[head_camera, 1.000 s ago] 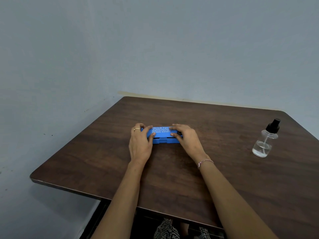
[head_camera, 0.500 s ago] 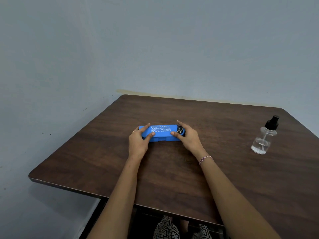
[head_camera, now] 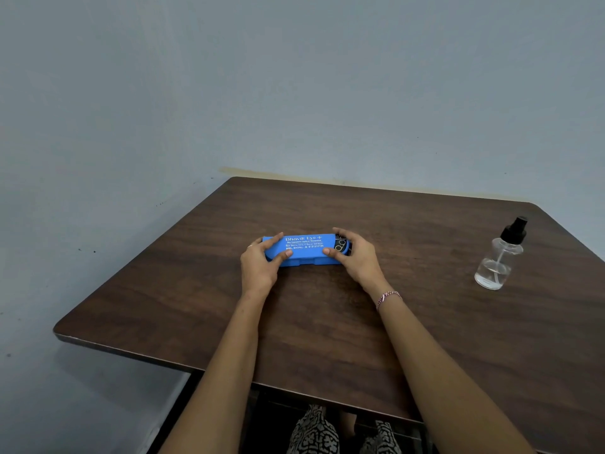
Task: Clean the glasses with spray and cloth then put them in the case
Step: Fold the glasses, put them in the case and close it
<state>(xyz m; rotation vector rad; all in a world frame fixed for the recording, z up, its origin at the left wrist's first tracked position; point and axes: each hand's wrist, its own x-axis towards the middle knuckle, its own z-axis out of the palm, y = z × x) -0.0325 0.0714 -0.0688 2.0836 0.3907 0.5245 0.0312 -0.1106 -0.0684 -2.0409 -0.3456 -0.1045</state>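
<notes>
A blue glasses case (head_camera: 304,249) with white lettering lies shut in the middle of the brown table (head_camera: 327,322). My left hand (head_camera: 260,267) grips its left end, thumb on the front edge and fingers over the top. My right hand (head_camera: 355,258) grips its right end the same way. The glasses and the cloth are not visible. A clear spray bottle (head_camera: 501,257) with a black nozzle stands upright at the right of the table, far from both hands.
The table sits in a corner against grey-blue walls (head_camera: 294,93). Its left edge (head_camera: 137,257) and near edge (head_camera: 163,363) drop off to the floor. Patterned trouser legs (head_camera: 314,430) show under the near edge.
The view has tilted up slightly. Both hands have shifted on the case, fingers now spread more over its top; the case stays on the table.
</notes>
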